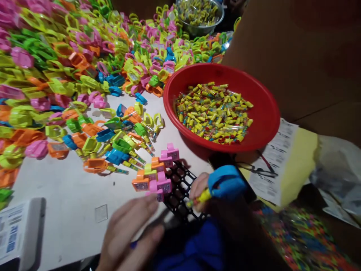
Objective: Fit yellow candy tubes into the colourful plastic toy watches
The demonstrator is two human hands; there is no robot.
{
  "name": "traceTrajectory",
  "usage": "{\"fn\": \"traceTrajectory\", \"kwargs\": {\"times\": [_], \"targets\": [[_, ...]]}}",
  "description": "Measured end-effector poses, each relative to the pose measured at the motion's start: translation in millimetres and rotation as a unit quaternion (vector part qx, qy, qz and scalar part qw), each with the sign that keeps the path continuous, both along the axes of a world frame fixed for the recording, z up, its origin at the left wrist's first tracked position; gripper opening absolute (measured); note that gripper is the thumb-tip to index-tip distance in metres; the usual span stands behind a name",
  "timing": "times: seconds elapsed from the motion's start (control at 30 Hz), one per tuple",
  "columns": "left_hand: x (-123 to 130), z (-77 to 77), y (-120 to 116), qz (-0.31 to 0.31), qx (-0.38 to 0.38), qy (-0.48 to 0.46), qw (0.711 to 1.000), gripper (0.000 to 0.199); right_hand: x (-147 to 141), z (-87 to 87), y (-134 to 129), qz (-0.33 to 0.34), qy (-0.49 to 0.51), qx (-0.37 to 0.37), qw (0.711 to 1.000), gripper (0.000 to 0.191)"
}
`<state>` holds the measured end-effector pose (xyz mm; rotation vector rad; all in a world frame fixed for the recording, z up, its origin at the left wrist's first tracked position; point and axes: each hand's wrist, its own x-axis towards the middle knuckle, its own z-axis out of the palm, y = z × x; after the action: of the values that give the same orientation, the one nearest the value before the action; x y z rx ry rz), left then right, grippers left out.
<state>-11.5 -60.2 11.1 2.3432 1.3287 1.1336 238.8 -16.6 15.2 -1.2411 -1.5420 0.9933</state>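
Note:
My right hand [199, 190] grips a blue plastic toy piece [227, 181] with a yellow tube [201, 197] sticking from it, just above the edge of a black plastic grid rack [180, 190]. Pink, orange and lime plastic pieces [158, 175] stand along the rack's left side. My left hand [126, 229] lies low beside the rack with its fingers apart, holding nothing I can see. A red plastic bowl [197, 73] full of yellow tubes sits beyond my right hand.
Masses of colored plastic pieces [56, 82] cover the far white table [64, 188]. A metal bowl [200, 17] stands at the back. To the right lie printed papers [275, 162] and a cardboard wall [290, 56]. A barcoded white box [17, 229] sits at the lower left.

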Motion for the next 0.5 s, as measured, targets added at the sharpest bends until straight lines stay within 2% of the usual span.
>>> {"fn": "traceTrajectory", "kwargs": {"times": [0.1,0.17,0.23,0.33,0.5], "targets": [[7.3,11.5,35.4,0.027,0.036,-0.006,0.999,0.073,0.3,-22.3,14.4,-0.032,0.025,-0.012,0.999,0.009],[15.4,15.2,56.2,0.027,0.029,0.044,0.998,0.070,-3.8,-41.1,19.9,-0.055,-0.008,-0.021,0.998,0.008],[21.8,14.1,69.5,0.003,0.023,0.102,0.995,0.064,-11.0,-56.0,21.8,-0.048,-0.038,-0.032,0.998,0.012],[25.5,5.5,75.6,-0.022,0.025,0.156,0.987,0.058,-22.4,-66.3,21.3,-0.028,-0.085,-0.028,0.996,0.022],[23.7,-5.3,71.4,-0.027,0.050,0.148,0.987,0.047,-27.0,-73.4,22.5,0.026,-0.149,0.035,0.988,0.025]]}}
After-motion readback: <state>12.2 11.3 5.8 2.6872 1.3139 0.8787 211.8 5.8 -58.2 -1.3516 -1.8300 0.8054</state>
